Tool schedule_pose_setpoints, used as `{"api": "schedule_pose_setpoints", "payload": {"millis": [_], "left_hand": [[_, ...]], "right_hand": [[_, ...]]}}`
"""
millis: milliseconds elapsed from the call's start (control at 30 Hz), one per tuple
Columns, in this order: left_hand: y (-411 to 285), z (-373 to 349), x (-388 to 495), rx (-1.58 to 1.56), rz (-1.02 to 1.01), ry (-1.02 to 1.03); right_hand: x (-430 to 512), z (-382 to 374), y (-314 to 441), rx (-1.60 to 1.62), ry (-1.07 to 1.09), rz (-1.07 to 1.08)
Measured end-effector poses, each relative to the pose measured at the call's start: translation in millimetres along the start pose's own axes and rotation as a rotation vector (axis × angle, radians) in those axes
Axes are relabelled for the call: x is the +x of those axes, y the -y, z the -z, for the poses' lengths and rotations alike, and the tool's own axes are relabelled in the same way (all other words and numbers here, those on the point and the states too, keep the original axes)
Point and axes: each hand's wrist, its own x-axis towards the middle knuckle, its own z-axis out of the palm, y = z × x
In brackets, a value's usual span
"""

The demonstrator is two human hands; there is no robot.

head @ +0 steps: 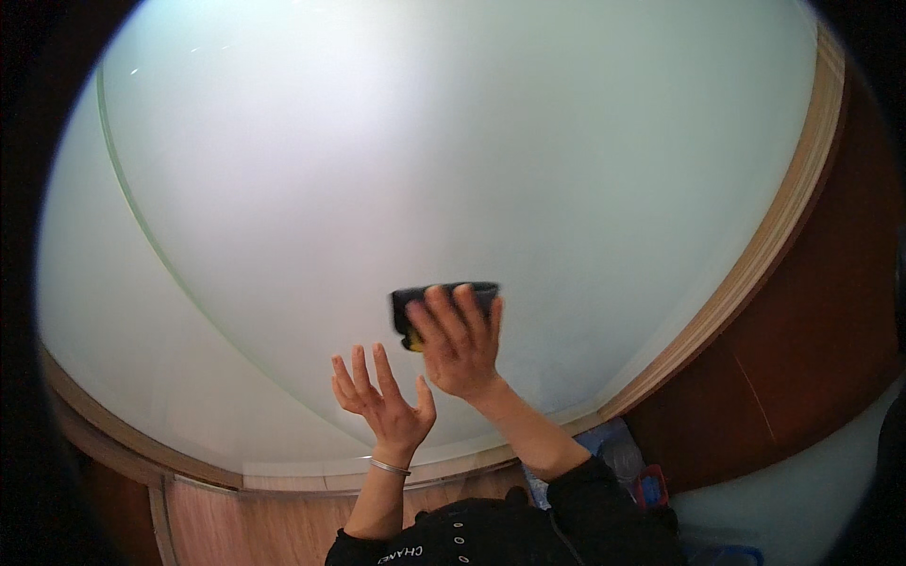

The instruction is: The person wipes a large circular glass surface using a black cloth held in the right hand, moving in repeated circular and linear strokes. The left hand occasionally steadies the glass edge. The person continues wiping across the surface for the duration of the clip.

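Note:
A large frosted glass panel (566, 177) fills most of the view before me. My right hand (456, 347) lies with its fingers spread over a black pad (403, 301), which shows a little yellow near its lower left corner. The pad is against the panel or very close to it. Below and to the left, my left hand (396, 417) holds nothing. Its fingers are apart and raised near the glass; whether they touch it I cannot tell. A metal bangle (390, 467) circles the left wrist.
A green glass edge (148, 233) curves down the left side. Wooden framing (736, 304) borders the panel at right, beside a dark brown panel (800, 339). Near my right elbow are a clear plastic item (621, 456) and a red container (651, 487). Wood-look flooring (283, 527) shows below.

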Motion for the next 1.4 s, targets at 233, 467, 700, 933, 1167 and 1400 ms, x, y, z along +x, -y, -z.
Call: {"api": "schedule_pose_setpoints", "payload": {"millis": [233, 467, 700, 933, 1167, 1400], "left_hand": [[1, 11, 11, 0.033, -0.064, -0.008], [-4, 4, 10, 0.017, -0.064, -0.009], [1, 7, 5, 0.081, -0.118, 0.040], [4, 2, 1, 0.065, -0.074, 0.060], [5, 11, 8, 0.074, -0.106, 0.100], [-2, 13, 13, 0.055, -0.134, 0.074]], "right_hand": [[-11, 32, -59, -0.093, 0.032, 0.000], [-46, 65, -132, -0.070, -0.234, -0.582], [-54, 29, -75, -0.005, -0.207, -0.520], [-53, -1, 0, 0.026, 0.027, -0.060], [-53, 16, -40, -0.141, 0.148, 0.219], [-68, 69, -115, -0.206, 0.044, -0.056]]}}
